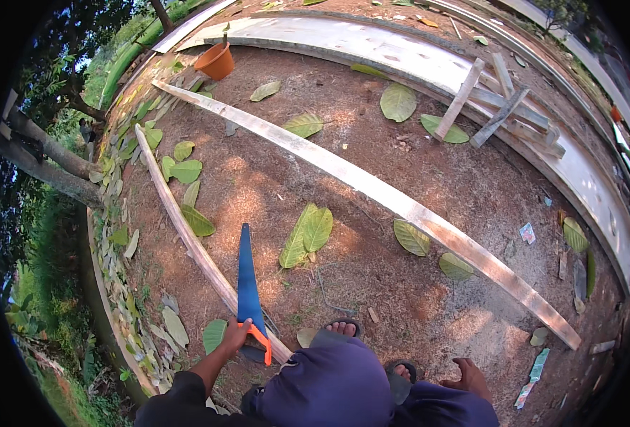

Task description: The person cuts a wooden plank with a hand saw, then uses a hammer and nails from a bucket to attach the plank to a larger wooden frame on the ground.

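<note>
My left hand (234, 336) is wrapped round the orange handle of a hand saw (248, 277). The saw's blue blade points away from me and crosses over a thin wooden pole (194, 245) lying on the ground. My right hand (469, 379) is beside my right knee, its fingers apart and curved, with nothing in them. In front of me a long, pale wooden plank (343, 172) lies diagonally from far left to near right, apart from both hands.
A wide board (372, 44) lies along the far side, with several short wood offcuts (503, 107) piled on its right part. An orange plant pot (216, 62) stands tilted at the far left. Large leaves (308, 235) litter the soil. Tree trunks (51, 167) rise at left.
</note>
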Demonstrator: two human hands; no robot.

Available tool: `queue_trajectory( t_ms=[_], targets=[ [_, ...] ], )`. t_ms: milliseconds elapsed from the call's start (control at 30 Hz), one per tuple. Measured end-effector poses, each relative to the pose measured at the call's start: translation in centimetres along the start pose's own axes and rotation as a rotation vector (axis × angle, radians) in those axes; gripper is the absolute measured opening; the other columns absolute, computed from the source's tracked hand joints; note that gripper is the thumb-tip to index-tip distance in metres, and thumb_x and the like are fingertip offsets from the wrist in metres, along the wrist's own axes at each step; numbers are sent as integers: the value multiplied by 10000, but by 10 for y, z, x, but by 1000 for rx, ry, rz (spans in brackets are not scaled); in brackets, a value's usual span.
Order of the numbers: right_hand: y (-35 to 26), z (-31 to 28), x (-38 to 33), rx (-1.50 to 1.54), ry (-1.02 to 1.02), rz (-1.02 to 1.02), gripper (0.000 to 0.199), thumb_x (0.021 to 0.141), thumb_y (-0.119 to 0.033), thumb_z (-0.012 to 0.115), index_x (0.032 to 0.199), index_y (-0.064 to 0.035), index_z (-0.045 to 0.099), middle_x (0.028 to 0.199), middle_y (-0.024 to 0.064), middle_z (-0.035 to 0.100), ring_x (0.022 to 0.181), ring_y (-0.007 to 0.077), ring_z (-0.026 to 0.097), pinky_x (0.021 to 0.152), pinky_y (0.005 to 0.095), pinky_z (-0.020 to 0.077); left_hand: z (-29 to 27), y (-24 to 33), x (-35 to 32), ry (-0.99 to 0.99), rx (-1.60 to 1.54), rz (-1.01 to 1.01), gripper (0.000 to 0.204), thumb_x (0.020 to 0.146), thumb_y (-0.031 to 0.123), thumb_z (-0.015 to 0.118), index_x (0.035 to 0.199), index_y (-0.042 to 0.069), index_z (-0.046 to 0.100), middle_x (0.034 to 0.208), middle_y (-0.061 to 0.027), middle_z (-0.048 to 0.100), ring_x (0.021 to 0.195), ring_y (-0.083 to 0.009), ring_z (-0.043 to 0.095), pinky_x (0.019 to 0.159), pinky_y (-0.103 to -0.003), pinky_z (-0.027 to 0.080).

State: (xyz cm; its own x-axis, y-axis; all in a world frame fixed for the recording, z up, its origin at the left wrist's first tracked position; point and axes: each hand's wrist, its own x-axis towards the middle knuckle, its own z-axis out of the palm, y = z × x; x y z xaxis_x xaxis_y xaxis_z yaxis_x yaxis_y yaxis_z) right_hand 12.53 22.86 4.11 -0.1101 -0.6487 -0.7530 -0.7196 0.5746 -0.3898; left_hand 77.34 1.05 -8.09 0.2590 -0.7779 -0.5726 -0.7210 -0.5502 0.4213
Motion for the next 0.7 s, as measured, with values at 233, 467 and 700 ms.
queue_trajectory(
  t_ms=[233,467,700],
  targets=[
    [13,-126,123,-238,966,-144,942,796,-187,812,1566,-35,291,1555,224,391,1462,400,359,1205,494,302,8,60,-12,-137,-16,-124,678,953,504,666,1295,-53,487,1064,-169,663,698,-240,686,614,-376,557],
    [-17,-145,181,-408,866,42,878,748,-137,791,1508,-12,369,1314,159,547,1280,347,505,1074,480,404,19,45,-14,-133,-27,-84,654,938,553,657,1236,-21,558,948,-135,695,652,-198,676,557,-343,539],
    [-13,-55,152,-524,798,-17,434,679,-101,661,1087,-4,554,1104,179,545,1088,390,531,971,497,413,17,36,-16,-226,-51,-78,669,938,568,658,1227,-29,570,881,-114,696,578,-174,655,550,-342,550]
  ],
)
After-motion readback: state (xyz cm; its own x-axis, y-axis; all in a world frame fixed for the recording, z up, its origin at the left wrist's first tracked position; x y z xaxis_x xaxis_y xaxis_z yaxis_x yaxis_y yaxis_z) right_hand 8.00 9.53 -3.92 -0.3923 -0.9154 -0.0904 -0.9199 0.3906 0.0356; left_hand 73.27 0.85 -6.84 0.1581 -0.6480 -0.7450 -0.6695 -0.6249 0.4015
